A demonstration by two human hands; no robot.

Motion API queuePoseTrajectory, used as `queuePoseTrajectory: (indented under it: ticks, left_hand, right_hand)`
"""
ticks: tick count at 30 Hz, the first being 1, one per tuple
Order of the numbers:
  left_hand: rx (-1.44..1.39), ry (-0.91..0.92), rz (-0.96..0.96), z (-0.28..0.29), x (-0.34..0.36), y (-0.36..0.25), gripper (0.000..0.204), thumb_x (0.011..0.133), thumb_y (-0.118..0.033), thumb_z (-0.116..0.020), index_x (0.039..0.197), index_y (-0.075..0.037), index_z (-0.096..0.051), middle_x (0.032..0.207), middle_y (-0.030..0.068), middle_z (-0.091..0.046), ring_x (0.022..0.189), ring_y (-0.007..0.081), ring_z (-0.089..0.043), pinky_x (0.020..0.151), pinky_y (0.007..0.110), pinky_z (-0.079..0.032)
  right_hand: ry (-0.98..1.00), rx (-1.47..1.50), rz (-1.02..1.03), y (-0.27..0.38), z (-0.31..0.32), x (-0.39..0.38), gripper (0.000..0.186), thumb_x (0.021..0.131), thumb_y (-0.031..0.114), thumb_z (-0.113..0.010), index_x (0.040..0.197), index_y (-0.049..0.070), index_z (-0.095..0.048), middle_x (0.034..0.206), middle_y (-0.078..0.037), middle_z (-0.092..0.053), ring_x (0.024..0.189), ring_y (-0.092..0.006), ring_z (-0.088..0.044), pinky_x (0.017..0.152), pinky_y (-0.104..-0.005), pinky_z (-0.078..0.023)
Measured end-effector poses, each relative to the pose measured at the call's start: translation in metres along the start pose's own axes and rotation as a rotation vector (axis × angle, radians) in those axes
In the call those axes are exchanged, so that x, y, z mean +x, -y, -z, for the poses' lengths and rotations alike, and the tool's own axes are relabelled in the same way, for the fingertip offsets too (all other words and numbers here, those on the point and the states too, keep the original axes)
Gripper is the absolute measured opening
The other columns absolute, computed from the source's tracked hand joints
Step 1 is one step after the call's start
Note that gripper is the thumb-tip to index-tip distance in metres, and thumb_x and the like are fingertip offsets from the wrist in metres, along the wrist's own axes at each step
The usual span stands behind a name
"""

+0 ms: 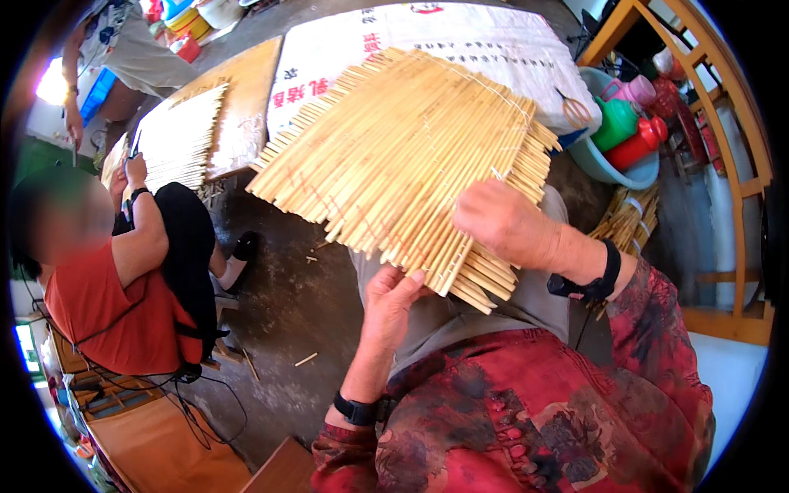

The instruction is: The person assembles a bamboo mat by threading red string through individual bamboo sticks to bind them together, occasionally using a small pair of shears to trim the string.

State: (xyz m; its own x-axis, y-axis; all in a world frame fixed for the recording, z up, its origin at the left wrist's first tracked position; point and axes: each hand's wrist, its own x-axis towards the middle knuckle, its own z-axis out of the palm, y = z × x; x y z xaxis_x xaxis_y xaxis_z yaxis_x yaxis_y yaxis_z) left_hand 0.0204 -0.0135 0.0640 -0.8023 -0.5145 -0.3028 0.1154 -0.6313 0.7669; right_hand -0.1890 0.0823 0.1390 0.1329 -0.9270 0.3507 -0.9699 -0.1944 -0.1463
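A mat of pale, parallel reed-like sticks (394, 140) lies over my lap and the edge of a table, with thin white and reddish threads crossing it. My left hand (386, 304) grips its near edge, thumb on top and fingers partly hidden underneath. My right hand (501, 218) is closed over the mat's right part, beside a white stitched line; a small pale bit shows above its fingers, and what it holds is unclear. Scissors with tan handles (573, 111) lie at the right end of the white printed sheet (329, 57) covering the table.
A co-worker in red (131, 304) sits at left, handling another mat (181, 131); another person (131, 45) stands behind. At right are a blue basin (637, 168) with green and red containers, stick bundles (625, 222) and a wooden frame (740, 164). Cables (205, 411) hang at lower left.
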Motion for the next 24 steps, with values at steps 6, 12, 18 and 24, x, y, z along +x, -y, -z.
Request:
queuePoseTrajectory:
  ticks: [6, 12, 18, 24]
  left_hand:
    - [-0.004, -0.017, 0.011, 0.002, -0.003, -0.003, 0.026, 0.088, -0.006, -0.061, 0.112, 0.004, -0.057, 0.109, 0.0134, -0.064, 0.094, 0.0189, -0.064, 0.082, 0.034, -0.052]
    - [0.045, -0.054, 0.053, -0.001, -0.006, -0.008, 0.026, 0.09, -0.006, -0.057, 0.113, 0.005, -0.056, 0.112, 0.0154, -0.063, 0.098, 0.0212, -0.063, 0.084, 0.036, -0.052]
    - [0.088, -0.12, 0.088, 0.005, -0.01, -0.008, 0.03, 0.091, -0.005, -0.052, 0.12, 0.006, -0.053, 0.116, 0.0148, -0.061, 0.101, 0.0214, -0.062, 0.085, 0.037, -0.052]
    - [0.192, -0.163, 0.141, -0.003, -0.009, -0.017, 0.033, 0.09, -0.001, -0.05, 0.121, 0.009, -0.051, 0.116, 0.0149, -0.06, 0.101, 0.0212, -0.06, 0.086, 0.034, -0.05]
  right_hand:
    - [-0.136, 0.285, -0.392, -0.023, 0.013, -0.019, 0.008, 0.083, 0.011, -0.06, 0.087, 0.004, -0.059, 0.082, -0.011, -0.055, 0.079, -0.0295, -0.058, 0.069, -0.0375, -0.049]
    - [-0.086, 0.231, -0.383, -0.025, -0.003, -0.048, 0.011, 0.083, 0.013, -0.063, 0.09, 0.004, -0.062, 0.083, -0.012, -0.056, 0.079, -0.0296, -0.059, 0.07, -0.0384, -0.049]
    - [-0.267, 0.173, -0.711, -0.103, -0.009, -0.094, 0.015, 0.086, 0.01, -0.057, 0.097, 0.0, -0.061, 0.092, -0.016, -0.061, 0.087, -0.0307, -0.062, 0.076, -0.0356, -0.049]
    - [-0.336, -0.143, -0.865, -0.228, -0.045, -0.17, 0.035, 0.081, 0.007, -0.061, 0.115, 0.0, -0.055, 0.11, -0.022, -0.058, 0.105, -0.0393, -0.054, 0.091, -0.0435, -0.044]
